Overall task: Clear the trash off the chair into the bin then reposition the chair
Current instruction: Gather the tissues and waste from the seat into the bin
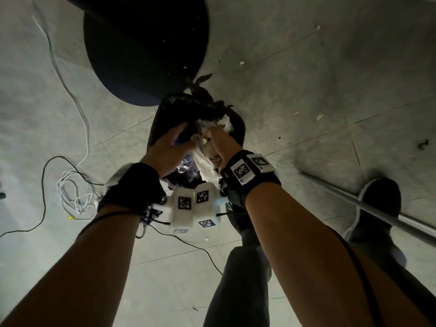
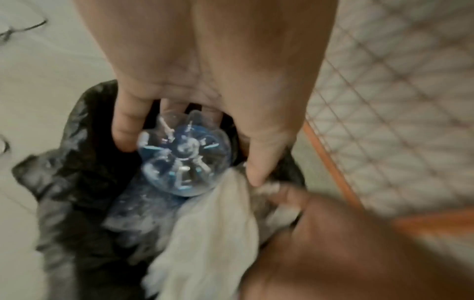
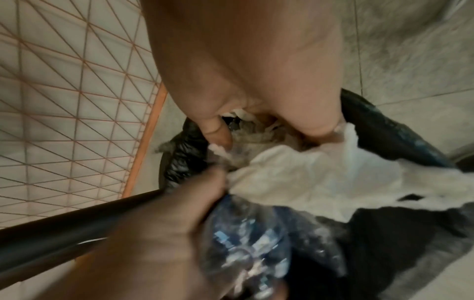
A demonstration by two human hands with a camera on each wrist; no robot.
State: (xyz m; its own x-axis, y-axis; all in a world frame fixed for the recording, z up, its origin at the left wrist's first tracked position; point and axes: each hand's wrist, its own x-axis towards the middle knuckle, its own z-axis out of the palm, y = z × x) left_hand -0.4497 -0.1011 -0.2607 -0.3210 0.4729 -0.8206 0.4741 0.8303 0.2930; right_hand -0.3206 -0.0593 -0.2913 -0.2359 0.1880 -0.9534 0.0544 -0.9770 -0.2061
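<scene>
Both hands are over the bin (image 1: 238, 125), which is lined with a black bag (image 2: 77, 182). My left hand (image 1: 173, 145) grips a clear plastic bottle (image 2: 184, 160) by its base, neck down in the bag. My right hand (image 1: 218, 141) has its fingers curled into crumpled white paper (image 3: 320, 178) at the bin's mouth, right beside the bottle. The chair's orange-framed wire mesh (image 3: 64, 101) stands close behind the bin. A large dark rounded shape (image 1: 146, 50) lies beyond the bin in the head view.
White and black cables (image 1: 70, 192) lie tangled on the tiled floor at left. A metal pole (image 1: 377, 208) crosses the floor at right, over my shoe (image 1: 379, 197). Small paper scraps (image 1: 241, 63) dot the floor beyond the bin.
</scene>
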